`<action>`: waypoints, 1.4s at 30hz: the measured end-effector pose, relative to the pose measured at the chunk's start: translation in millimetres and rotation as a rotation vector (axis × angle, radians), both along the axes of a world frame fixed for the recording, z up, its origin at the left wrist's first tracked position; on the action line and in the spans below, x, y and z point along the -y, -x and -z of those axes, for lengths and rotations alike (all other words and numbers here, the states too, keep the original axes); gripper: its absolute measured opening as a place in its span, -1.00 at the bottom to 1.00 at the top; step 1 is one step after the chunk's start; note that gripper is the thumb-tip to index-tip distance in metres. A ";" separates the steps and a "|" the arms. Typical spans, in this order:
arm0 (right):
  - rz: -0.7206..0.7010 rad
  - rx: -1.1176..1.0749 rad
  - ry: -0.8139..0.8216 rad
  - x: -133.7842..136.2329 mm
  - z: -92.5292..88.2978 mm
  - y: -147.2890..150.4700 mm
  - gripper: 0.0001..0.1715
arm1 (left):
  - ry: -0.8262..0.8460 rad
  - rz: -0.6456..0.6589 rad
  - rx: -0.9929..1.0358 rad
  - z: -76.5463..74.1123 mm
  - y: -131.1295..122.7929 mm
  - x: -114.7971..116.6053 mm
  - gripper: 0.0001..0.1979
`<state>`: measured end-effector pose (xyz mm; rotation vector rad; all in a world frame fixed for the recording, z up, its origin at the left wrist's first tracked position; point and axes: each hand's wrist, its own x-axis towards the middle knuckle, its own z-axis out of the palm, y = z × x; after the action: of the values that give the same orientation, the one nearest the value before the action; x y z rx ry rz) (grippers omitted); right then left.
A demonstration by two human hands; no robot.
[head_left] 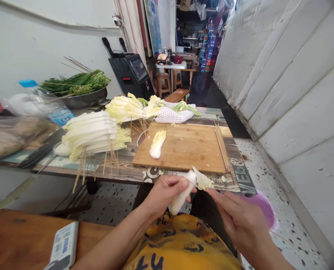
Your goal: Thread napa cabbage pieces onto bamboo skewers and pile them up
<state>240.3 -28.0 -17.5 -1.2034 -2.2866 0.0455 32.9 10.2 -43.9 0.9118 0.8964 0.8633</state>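
The cabbage leaf (187, 189) was held up in front of the near edge of the table (240, 176), just above the lap. On my feed the left hand (162, 195) was closed around its thick white stalk, fingers curled over and the stalk's end poking out below the palm. The right hand (240, 219) came in from the other side with its fingers stretched long and narrow, their tips touching the frilly green-yellow end. I could not tell whether they pinched it or only rested there. Under both forearms I saw a yellow patterned garment (180, 243), and at lower left a white packet (62, 247) lay on a brown wooden top.

Past the hands, a wooden cutting board (183, 146) lay on the table with one cut leaf piece (157, 144) toward its left side and a row of bare skewers (221, 144) along its right edge. Left of the board, skewered leaves (90, 135) were stacked, sticks pointing down off the table. Behind them lay a second pile (127, 107) beside a white mesh sleeve (171, 114). Farther left stood a plastic bottle (48, 103) and a metal bowl (82, 99) of green stalks. A black machine (130, 73) stood at the wall beyond.
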 end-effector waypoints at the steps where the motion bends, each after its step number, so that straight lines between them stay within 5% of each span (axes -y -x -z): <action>1: -0.011 -0.007 0.008 -0.6 0.1 1.9 -0.63 | 0.004 0.036 -0.001 0.3 -2.5 1.4 -0.67; 7: -0.027 -0.110 0.106 -6.7 1.6 7.7 -0.64 | 0.035 0.027 0.100 1.8 -14.2 5.8 -0.71; 12: -0.035 -0.145 0.204 -11.1 -1.8 -8.0 -0.61 | 0.132 -0.118 0.192 0.9 -9.0 3.3 -0.71; 20: -0.020 -0.135 0.172 -3.7 -11.6 -22.4 -0.63 | 0.230 -0.139 0.411 -7.2 -2.7 -0.5 -0.76; 42: -0.022 -0.055 0.087 0.1 -18.1 -23.5 -0.60 | 0.058 -0.017 0.194 -12.0 -0.4 3.1 -0.70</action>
<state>263.8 -28.1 0.5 -1.2048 -2.2702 0.1855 33.4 7.1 -31.9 0.7569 0.7579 0.9185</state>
